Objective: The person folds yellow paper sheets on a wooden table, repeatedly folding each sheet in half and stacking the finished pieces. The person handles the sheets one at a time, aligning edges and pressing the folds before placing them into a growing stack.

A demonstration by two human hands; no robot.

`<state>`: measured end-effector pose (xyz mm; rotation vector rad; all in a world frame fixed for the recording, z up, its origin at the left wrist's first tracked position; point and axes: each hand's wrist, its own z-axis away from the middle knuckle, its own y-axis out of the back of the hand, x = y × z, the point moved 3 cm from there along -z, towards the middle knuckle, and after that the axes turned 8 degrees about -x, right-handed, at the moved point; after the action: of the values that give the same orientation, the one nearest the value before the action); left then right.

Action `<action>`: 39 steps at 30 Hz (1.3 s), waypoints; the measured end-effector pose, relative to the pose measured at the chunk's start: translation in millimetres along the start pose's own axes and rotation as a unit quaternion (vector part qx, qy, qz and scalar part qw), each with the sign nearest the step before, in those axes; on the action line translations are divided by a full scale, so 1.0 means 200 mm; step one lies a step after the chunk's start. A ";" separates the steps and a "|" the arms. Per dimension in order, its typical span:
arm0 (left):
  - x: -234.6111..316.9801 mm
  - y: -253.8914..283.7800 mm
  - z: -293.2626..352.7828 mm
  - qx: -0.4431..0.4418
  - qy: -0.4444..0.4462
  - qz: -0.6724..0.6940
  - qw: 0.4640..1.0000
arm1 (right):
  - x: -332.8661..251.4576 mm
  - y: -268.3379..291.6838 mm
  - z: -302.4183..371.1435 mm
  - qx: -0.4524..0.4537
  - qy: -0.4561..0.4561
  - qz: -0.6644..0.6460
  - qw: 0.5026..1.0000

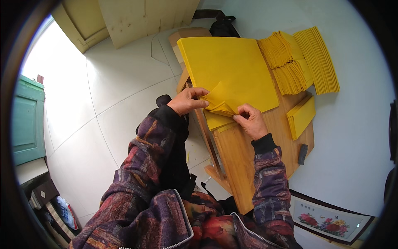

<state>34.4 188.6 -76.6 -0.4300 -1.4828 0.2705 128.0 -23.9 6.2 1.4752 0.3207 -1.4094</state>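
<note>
Between my hands is a piece of folded yellow paper (221,107), its layers fanned and bent up at the near corner of a large stack of yellow paper sheets (232,68). My left hand (188,101) pinches the left side of the folded paper between thumb and fingers. On its right end, the thumb and fingertips of my right hand (251,120) are closed. Under the folded paper, a yellow sheet (217,120) lies along the stack's near edge.
The wooden table (236,166) holds pleated yellow paper bundles (286,58) at the far right, with another long pleated bundle (317,60) beside them. Closer lie a folded yellow packet (300,117) and a small dark block (303,154). A framed flower picture (327,218) stands at the lower right.
</note>
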 end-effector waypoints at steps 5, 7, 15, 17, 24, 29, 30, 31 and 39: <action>-0.02 -0.02 -0.02 0.042 -0.007 -0.032 0.999 | -0.04 -0.03 0.03 0.063 0.011 0.060 0.996; -0.02 -0.02 -0.02 0.061 -0.008 -0.051 0.997 | -0.07 -0.05 0.06 0.122 0.047 0.132 0.983; -0.01 -0.03 -0.03 0.090 -0.013 -0.078 0.993 | -0.09 -0.09 0.07 0.133 0.163 0.251 0.945; -0.01 -0.03 -0.02 0.093 -0.009 -0.083 0.992 | -0.08 -0.08 0.07 0.105 0.157 0.256 0.948; -0.02 -0.03 -0.03 0.093 -0.004 -0.075 0.993 | -0.07 -0.06 0.05 0.038 0.155 0.247 0.956; -0.01 -0.03 -0.03 0.081 -0.002 -0.058 0.995 | -0.07 -0.05 0.03 0.024 0.111 0.198 0.974; -0.01 -0.03 -0.02 0.081 0.002 -0.058 0.995 | -0.06 -0.05 0.03 0.020 0.092 0.171 0.981; -0.01 -0.04 -0.02 0.079 0.001 -0.055 0.995 | -0.06 -0.04 0.03 0.016 0.073 0.143 0.987; 0.04 -0.01 0.01 0.039 0.046 -0.033 0.998 | -0.02 -0.02 0.01 0.025 0.022 0.040 0.999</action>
<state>33.2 190.1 -68.4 -0.3269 -1.3880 0.2519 122.2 -21.4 8.4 1.5444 0.2519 -1.3310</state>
